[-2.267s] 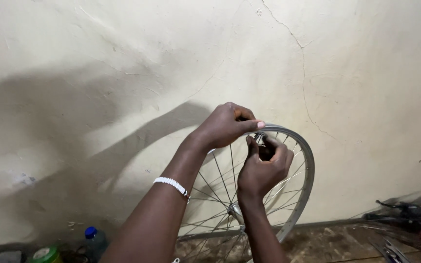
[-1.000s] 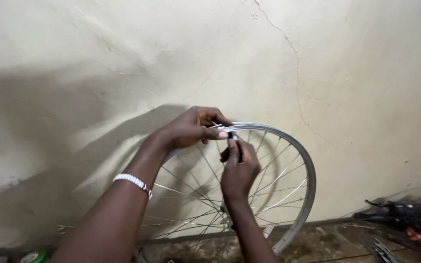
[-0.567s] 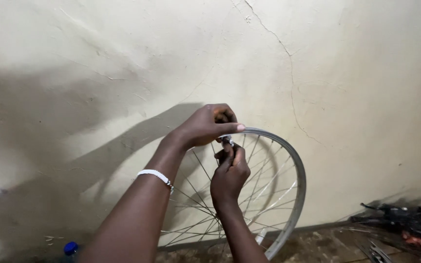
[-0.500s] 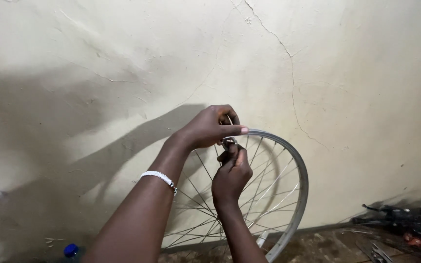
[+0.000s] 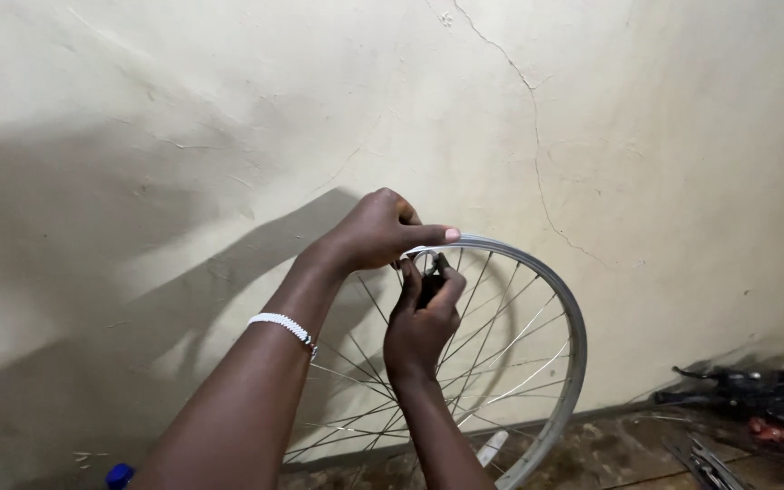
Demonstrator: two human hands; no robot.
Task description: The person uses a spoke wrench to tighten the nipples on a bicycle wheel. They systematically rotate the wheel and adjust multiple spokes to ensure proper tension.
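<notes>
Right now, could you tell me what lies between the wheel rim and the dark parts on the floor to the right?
In the head view, only bare cream wall and damp floor separate the wheel rim from the dark parts.

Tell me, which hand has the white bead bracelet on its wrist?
The left hand, the upper one resting on top of the bicycle wheel rim, wears the white bracelet. The right hand, lower down pinching a small dark tool, has a bare wrist.

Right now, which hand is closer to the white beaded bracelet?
Left. The white beaded bracelet sits on the left wrist, just below the left hand gripping the silver spoked bicycle wheel rim. The right hand works beside it, farther off.
</notes>
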